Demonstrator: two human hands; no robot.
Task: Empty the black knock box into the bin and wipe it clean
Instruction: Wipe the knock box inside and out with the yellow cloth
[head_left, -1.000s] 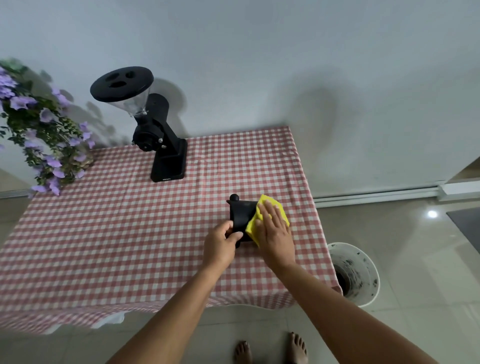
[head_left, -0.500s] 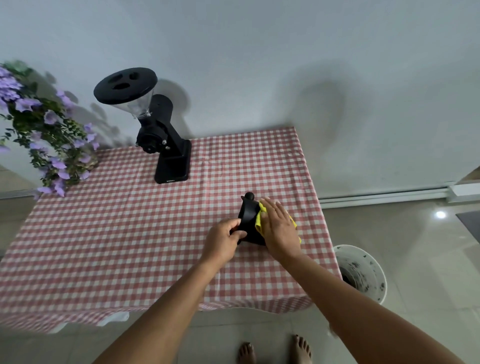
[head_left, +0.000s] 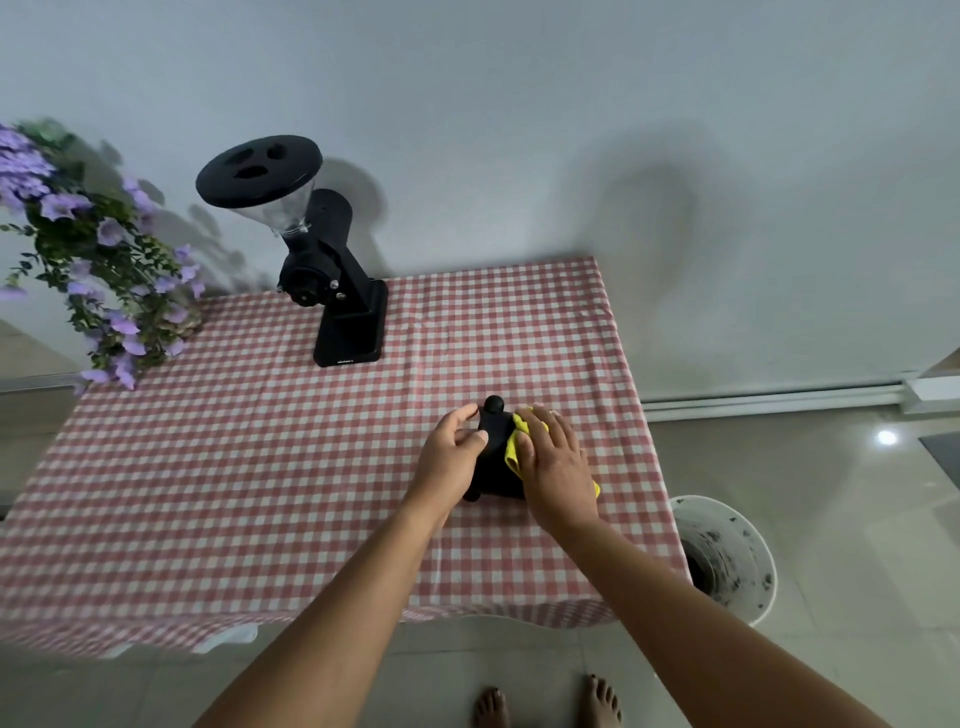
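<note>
Head view has the black knock box (head_left: 493, 460) on the table (head_left: 260, 467) near its right edge, left hand (head_left: 449, 462) curled round its side, right hand (head_left: 558, 467) pressing a yellow cloth (head_left: 514, 451) flat against it; it looks light, rigid and slippery, best gripped by the body.

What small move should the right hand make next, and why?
Probably slide the yellow cloth along the black plastic knock box. The right hand presses the cloth flat on its side, the left hand grips the other side, steadying it, and the white round bin on the floor shows dark residue, so wiping seems what remains.
</note>
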